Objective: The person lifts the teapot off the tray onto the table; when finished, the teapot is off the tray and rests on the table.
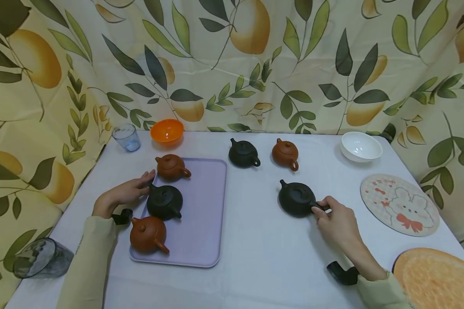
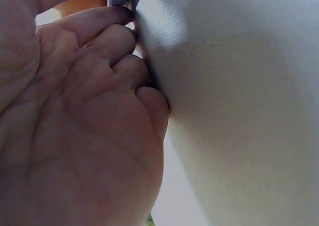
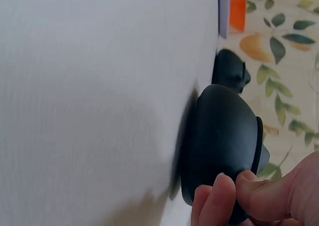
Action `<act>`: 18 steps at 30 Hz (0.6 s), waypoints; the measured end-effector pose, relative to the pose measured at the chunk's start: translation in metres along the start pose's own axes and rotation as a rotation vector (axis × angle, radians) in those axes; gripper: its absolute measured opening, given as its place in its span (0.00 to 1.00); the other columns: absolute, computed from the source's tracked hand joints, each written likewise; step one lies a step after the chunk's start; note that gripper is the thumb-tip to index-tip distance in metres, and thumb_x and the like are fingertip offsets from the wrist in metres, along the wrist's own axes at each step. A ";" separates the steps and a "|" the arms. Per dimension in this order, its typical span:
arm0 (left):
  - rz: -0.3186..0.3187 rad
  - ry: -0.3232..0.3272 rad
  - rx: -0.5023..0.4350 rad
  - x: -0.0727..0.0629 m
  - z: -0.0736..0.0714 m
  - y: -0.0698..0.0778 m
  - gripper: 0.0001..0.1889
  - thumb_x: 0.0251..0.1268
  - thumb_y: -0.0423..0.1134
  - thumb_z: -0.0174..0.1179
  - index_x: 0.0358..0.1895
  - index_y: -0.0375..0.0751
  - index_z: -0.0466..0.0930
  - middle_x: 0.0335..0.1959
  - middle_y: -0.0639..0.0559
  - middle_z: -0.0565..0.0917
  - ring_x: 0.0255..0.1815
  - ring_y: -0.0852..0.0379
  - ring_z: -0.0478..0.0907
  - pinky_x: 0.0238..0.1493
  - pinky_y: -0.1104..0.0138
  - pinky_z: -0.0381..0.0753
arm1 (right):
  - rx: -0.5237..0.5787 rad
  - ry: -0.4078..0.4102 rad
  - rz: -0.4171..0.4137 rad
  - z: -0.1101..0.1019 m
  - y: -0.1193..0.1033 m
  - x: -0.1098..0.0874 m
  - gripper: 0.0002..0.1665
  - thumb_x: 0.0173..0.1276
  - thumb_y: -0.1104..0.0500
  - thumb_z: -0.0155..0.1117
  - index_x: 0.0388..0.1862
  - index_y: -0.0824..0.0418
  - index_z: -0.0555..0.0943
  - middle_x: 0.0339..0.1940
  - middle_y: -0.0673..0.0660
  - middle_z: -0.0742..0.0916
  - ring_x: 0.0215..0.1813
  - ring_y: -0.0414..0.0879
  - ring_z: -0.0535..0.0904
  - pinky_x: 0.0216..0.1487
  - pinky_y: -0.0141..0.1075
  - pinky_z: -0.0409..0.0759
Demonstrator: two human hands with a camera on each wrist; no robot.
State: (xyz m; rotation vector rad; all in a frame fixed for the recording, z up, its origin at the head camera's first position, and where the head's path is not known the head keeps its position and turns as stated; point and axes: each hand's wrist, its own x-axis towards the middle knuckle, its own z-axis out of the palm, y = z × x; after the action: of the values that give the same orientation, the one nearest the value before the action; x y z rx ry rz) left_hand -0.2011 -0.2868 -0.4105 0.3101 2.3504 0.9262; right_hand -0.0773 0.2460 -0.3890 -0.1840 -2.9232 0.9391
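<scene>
My right hand (image 1: 338, 225) pinches the handle of a black teapot (image 1: 295, 198) right of the tray. In the right wrist view, thumb and fingers close on that handle; the pot's base is at or barely above the cloth, I cannot tell which. At the left edge of a lilac tray (image 1: 203, 214), my left hand (image 1: 125, 192) rests with loosely bent fingers, beside a black teapot (image 1: 165, 201) on the tray. In the left wrist view its fingertips touch the white cloth by the tray's rim. Two brown teapots, one far (image 1: 172, 167) and one near (image 1: 148, 234), also stand along the tray's left side.
Behind the held pot stand another black teapot (image 1: 243, 153) and a brown teapot (image 1: 285, 153). An orange bowl (image 1: 167, 132), a blue glass (image 1: 126, 138) and a grey glass (image 1: 42, 259) are at left. A white bowl (image 1: 361, 146), rabbit mat (image 1: 400, 205) and round tan mat (image 1: 437, 277) lie right.
</scene>
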 end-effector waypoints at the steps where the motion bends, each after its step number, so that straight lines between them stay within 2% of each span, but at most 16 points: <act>1: -0.001 0.000 0.001 0.000 0.000 0.000 0.33 0.75 0.38 0.44 0.78 0.39 0.42 0.79 0.35 0.38 0.79 0.34 0.30 0.72 0.36 0.33 | -0.008 0.006 0.011 -0.003 0.005 0.001 0.08 0.67 0.62 0.61 0.42 0.66 0.79 0.30 0.61 0.87 0.24 0.41 0.76 0.26 0.33 0.67; 5: 0.004 0.001 -0.007 -0.001 0.000 0.001 0.34 0.75 0.37 0.45 0.78 0.38 0.42 0.79 0.35 0.38 0.79 0.34 0.30 0.72 0.36 0.33 | -0.028 0.039 0.052 -0.013 0.021 0.007 0.10 0.67 0.62 0.62 0.41 0.69 0.78 0.33 0.66 0.86 0.23 0.42 0.77 0.26 0.34 0.66; 8: 0.008 0.001 -0.016 -0.001 0.000 0.000 0.34 0.74 0.37 0.46 0.78 0.37 0.42 0.79 0.35 0.39 0.79 0.34 0.30 0.72 0.35 0.33 | -0.044 0.065 0.078 -0.020 0.031 0.014 0.11 0.66 0.62 0.62 0.41 0.71 0.78 0.32 0.67 0.86 0.22 0.42 0.76 0.26 0.35 0.66; 14: 0.009 0.004 -0.017 0.000 0.001 -0.002 0.33 0.74 0.37 0.45 0.77 0.37 0.43 0.79 0.36 0.39 0.79 0.35 0.30 0.73 0.36 0.33 | -0.071 0.070 0.108 -0.030 0.042 0.032 0.14 0.68 0.60 0.59 0.42 0.73 0.77 0.25 0.63 0.86 0.23 0.46 0.76 0.26 0.36 0.64; 18: 0.006 0.007 -0.014 0.000 0.001 -0.002 0.33 0.75 0.38 0.44 0.78 0.38 0.43 0.79 0.37 0.39 0.79 0.36 0.30 0.73 0.37 0.33 | -0.091 0.084 0.114 -0.033 0.043 0.048 0.15 0.68 0.60 0.58 0.41 0.74 0.76 0.21 0.60 0.85 0.26 0.52 0.78 0.27 0.36 0.63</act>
State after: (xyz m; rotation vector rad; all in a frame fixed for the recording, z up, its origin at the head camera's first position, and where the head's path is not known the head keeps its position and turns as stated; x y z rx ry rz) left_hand -0.2000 -0.2878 -0.4123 0.3097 2.3492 0.9477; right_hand -0.1174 0.3060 -0.3864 -0.3894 -2.9058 0.7914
